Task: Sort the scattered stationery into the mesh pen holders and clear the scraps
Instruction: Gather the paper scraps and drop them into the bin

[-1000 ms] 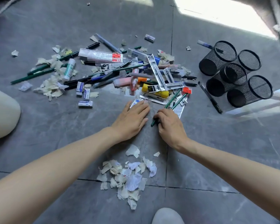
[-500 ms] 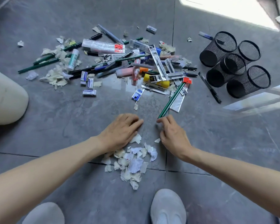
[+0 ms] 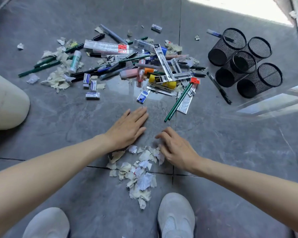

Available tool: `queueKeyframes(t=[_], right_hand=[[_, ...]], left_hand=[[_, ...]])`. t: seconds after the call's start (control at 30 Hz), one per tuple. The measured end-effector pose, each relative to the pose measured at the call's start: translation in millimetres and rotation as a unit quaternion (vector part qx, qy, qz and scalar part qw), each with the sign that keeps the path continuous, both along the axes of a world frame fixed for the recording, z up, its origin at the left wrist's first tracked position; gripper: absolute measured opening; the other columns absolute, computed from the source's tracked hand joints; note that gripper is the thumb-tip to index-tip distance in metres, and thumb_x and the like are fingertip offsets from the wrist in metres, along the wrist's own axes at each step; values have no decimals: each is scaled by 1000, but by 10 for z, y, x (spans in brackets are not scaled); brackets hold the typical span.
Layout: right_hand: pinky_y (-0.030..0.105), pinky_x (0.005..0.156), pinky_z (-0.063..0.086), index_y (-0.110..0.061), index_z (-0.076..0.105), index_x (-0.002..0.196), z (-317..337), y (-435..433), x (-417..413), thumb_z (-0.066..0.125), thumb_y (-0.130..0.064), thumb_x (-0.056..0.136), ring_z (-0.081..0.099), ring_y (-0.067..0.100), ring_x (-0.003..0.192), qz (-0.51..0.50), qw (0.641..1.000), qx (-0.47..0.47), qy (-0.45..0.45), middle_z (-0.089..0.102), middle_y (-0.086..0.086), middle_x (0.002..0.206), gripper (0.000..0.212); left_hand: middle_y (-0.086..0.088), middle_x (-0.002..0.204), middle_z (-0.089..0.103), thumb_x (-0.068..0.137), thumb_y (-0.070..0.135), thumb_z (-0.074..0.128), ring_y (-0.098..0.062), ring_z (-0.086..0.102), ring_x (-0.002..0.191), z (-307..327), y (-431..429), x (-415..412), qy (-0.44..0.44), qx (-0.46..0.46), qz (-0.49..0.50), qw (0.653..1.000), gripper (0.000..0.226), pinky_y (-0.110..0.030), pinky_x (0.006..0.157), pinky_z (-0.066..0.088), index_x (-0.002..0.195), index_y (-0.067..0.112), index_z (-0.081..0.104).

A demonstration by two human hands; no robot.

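Observation:
A heap of scattered stationery (image 3: 144,66), pens, pencils, refill packs and erasers, lies on the grey tiled floor. Several black mesh pen holders (image 3: 244,64) lie on their sides at the right. A gathered pile of paper scraps (image 3: 138,170) sits close in front of me. My left hand (image 3: 127,129) rests flat on the floor, palm down, at the pile's far left edge. My right hand (image 3: 175,148) has its fingers curled and apart, touching the scraps at the pile's right edge. Two green pencils (image 3: 178,102) lie just beyond my hands. Neither hand holds anything.
More scraps (image 3: 58,78) are strewn at the left among green pencils. A pale rounded container (image 3: 5,102) stands at the far left. A black pen (image 3: 218,87) lies beside the holders. My two grey shoes (image 3: 175,219) are at the bottom edge.
Both hands drew back from the stationery heap toward me, dragging scraps into the near pile. My right hand let go of the green pencils, which stay on the floor.

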State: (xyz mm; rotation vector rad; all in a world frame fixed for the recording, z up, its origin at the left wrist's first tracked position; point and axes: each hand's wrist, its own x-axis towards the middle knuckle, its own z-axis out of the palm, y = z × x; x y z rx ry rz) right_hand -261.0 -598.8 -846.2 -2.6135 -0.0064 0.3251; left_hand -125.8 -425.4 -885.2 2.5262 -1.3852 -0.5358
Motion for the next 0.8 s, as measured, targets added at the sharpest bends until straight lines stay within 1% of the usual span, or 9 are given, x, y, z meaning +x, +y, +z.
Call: queueKeyframes(t=[0.1, 0.17, 0.23, 0.3, 0.4, 0.5, 0.53, 0.63, 0.8], right_hand=[[37, 97, 44, -12, 43, 132, -53, -62, -130, 47, -47, 89, 50, 29, 116, 105, 993, -32, -32, 45, 16, 133, 55], [35, 112, 27, -10, 24, 145, -108, -16, -224, 46, -62, 85, 31, 30, 136, 181, 983, -32, 4, 25, 23, 150, 83], [31, 119, 6, -6, 5, 150, -142, 45, -278, 47, -70, 79, 4, 26, 146, 223, 974, -17, 42, 2, 22, 156, 104], [31, 119, -1, 0, -4, 149, -183, 124, -278, 50, -71, 77, -9, 24, 147, 234, 970, 5, 58, -11, 20, 156, 115], [29, 120, 4, 4, -6, 147, -203, 204, -184, 49, -60, 84, -11, 22, 147, 212, 973, 58, 65, -18, 18, 155, 106], [20, 116, 12, -3, -12, 148, -172, 245, -40, 58, -31, 91, -10, 12, 146, 188, 972, 111, 84, -26, 10, 155, 95], [18, 114, 18, -5, -13, 149, -155, 251, -8, 58, -23, 91, -10, 9, 146, 190, 970, 122, 89, -27, 6, 155, 93], [14, 108, 26, -8, -11, 150, -118, 224, 23, 55, -5, 83, -8, 5, 145, 199, 968, 127, 83, -26, 1, 155, 94], [14, 115, 7, 0, -1, 149, -165, 117, -82, 55, -6, 85, -5, 11, 146, 212, 971, 99, 57, -15, 13, 157, 85]], left_hand=[[0, 155, 23, 97, 53, 6, -9, 16, 143, 26, 316, -231, 26, -37, -82, 996, 67, -36, 118, 10, 145, 15, 32], [0, 153, 30, 99, 51, 10, -9, 21, 141, 62, 531, -358, 43, -49, -122, 990, 63, -34, 116, 11, 142, 15, 37], [0, 155, 25, 98, 54, 15, -9, 16, 143, 101, 662, -458, 33, -50, -127, 990, 61, -36, 116, 8, 144, 17, 32], [1, 158, 11, 94, 62, 17, -9, 4, 145, 119, 742, -582, 29, -32, -113, 993, 71, -39, 118, 1, 148, 17, 23], [0, 158, -6, 87, 72, 16, -8, -12, 144, 115, 750, -765, 74, -3, -91, 993, 87, -35, 118, -4, 151, 14, 4], [-3, 158, -3, 89, 67, 25, -6, -9, 143, 157, 717, -844, 121, -45, -66, 989, 86, -24, 118, -3, 150, 10, 5], [-7, 158, 2, 90, 65, 29, -10, -3, 144, 155, 727, -882, 97, -71, -66, 991, 85, -26, 118, -2, 150, 9, 9], [-13, 152, 15, 85, 69, 38, -26, 12, 144, 114, 742, -1095, -45, -97, -87, 990, 89, -48, 115, 0, 146, 7, 19], [-10, 154, 15, 73, 71, 48, -21, -1, 146, -73, 627, -1446, -128, -73, -150, 978, 106, -48, 115, -7, 149, 9, 9]])
